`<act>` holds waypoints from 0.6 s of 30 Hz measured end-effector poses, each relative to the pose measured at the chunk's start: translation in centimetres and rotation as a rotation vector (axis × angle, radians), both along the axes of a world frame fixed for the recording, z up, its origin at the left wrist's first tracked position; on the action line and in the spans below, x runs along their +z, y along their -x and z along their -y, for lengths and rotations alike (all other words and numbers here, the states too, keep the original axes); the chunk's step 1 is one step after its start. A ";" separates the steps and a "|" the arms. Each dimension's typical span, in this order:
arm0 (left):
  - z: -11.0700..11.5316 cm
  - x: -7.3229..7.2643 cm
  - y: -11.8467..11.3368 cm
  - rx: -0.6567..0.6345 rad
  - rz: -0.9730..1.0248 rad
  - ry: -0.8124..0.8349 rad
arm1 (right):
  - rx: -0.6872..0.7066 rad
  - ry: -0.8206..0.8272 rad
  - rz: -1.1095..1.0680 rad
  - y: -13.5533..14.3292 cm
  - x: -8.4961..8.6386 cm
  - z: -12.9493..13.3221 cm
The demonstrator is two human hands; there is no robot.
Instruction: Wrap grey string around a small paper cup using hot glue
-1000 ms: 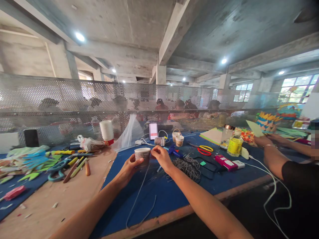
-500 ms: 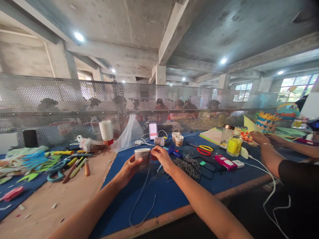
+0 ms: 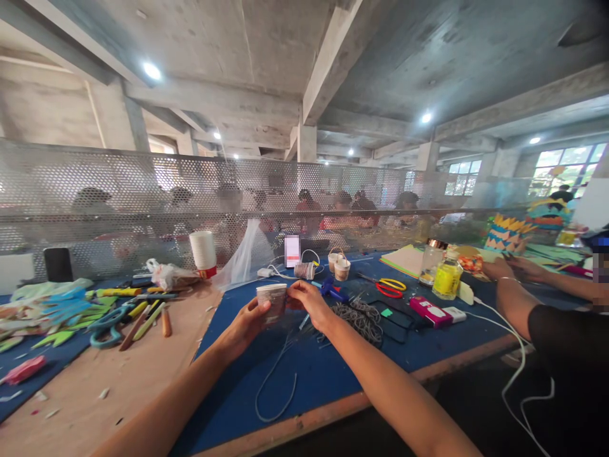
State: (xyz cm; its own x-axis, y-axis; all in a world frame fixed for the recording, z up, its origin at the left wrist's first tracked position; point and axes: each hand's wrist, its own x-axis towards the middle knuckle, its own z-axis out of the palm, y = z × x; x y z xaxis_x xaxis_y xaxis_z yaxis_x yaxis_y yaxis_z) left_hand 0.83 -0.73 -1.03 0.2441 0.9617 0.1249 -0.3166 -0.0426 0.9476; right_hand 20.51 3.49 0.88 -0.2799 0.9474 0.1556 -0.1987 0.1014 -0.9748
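While our L hand (image 3: 250, 322) curls partway round the cup (image 3: 272, 297), thumb on its near side, holding it roughly upright over the blue mat (image 3: 333, 387), our R hand (image 3: 309, 301) has its fingertips bent in close at the cup's R side; we can't tell if they grip anything. Loose grey cord (image 3: 269, 421) loops below, nr the mat's front edge. Past our R hand: tangled cord bundle (image 3: 364, 322), blue tool (image 3: 337, 292), then scissors (image 3: 391, 287). Behind: small cups w/ handles (image 3: 341, 270), phone (image 3: 292, 257) upright. Farther L: stacked white cups (image 3: 203, 251).
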 end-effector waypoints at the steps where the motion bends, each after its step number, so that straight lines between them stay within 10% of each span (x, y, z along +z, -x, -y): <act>1: 0.0 0.0 0.0 -0.007 0.001 0.000 | -0.002 0.000 0.002 0.0 0.0 0.0; 18: 0.3 0.1 -0.1 -0.021 0.008 0.033 | 0.047 0.072 -0.067 -0.2 -0.1 0.0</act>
State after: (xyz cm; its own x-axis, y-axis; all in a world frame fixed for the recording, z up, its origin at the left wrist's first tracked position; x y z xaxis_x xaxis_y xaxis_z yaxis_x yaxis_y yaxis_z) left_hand 0.89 -0.99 -0.94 0.2635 0.9600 0.0949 -0.3245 -0.0045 0.9459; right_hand 20.73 3.46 0.73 -0.3155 0.9429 0.1073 -0.2667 0.0204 -0.9636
